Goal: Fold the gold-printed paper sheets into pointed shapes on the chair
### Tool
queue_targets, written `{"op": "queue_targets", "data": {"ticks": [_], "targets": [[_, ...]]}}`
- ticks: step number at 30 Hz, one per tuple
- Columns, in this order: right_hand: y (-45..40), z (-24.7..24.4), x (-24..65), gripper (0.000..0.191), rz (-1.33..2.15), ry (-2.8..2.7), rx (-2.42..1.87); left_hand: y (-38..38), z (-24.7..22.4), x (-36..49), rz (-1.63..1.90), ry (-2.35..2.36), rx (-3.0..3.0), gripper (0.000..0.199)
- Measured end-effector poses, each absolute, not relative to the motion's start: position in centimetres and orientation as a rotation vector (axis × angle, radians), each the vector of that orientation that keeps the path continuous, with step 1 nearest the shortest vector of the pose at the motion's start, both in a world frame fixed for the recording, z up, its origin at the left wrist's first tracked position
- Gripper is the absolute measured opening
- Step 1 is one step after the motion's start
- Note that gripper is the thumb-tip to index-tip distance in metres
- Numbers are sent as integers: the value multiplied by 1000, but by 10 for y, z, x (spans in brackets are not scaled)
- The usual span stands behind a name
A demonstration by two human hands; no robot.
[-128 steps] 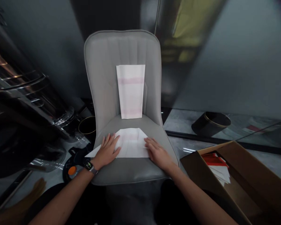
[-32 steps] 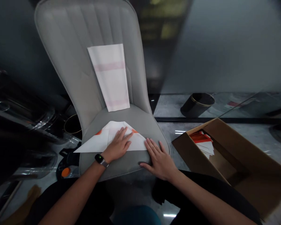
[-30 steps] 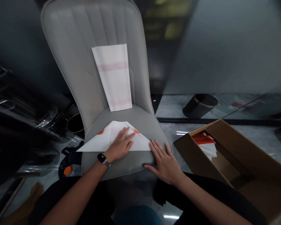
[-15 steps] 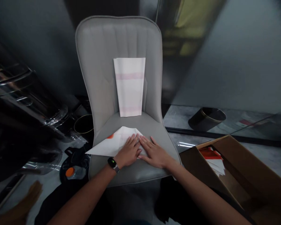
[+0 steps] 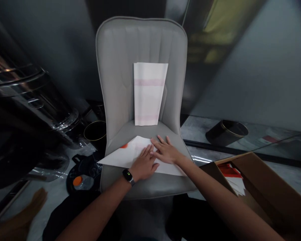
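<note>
Folded white paper sheet (image 5: 132, 157), roughly triangular, one orange mark (image 5: 124, 146) near its far edge, lying flat on a gray chair seat (image 5: 145, 189), corner pointing left.

The left hand (image 5: 144, 164) and right hand (image 5: 165, 151) lie flat side by side, palms down, fingers spread.
</note>
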State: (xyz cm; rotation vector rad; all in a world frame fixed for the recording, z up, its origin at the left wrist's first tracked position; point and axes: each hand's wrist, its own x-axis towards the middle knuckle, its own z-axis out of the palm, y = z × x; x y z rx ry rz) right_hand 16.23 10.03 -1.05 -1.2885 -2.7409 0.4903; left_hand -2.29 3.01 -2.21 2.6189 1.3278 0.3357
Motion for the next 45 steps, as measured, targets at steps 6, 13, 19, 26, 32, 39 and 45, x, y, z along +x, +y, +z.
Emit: {"op": "queue_targets", "data": {"ticks": [6,13,19,26,32,39,45], "targets": [[96,-26,161,82,267,-2700,-1397,22,-22,-23,420,1403,2618,46],[97,-29,155,85,223,-2673,-1423,0,-21,-29,406,1381,2660,46],[60,-34,183,91,185,-2630,-1447,-2,-22,-34,373,1350,2591,47],[-26,-48,252,98,88,-2555,-1481,-5,-20,-27,337,1335,2595,48],[-23,-45,249,72,310,-2400,-1608,16,20,-76,688,1661,2316,39],[-8,-47,223,45,305,-1981,-1687,30,41,-167,303,1961,1897,33],[-5,-44,218,28,404,-1912,-1647,18,40,-163,369,1915,1914,26]]}}
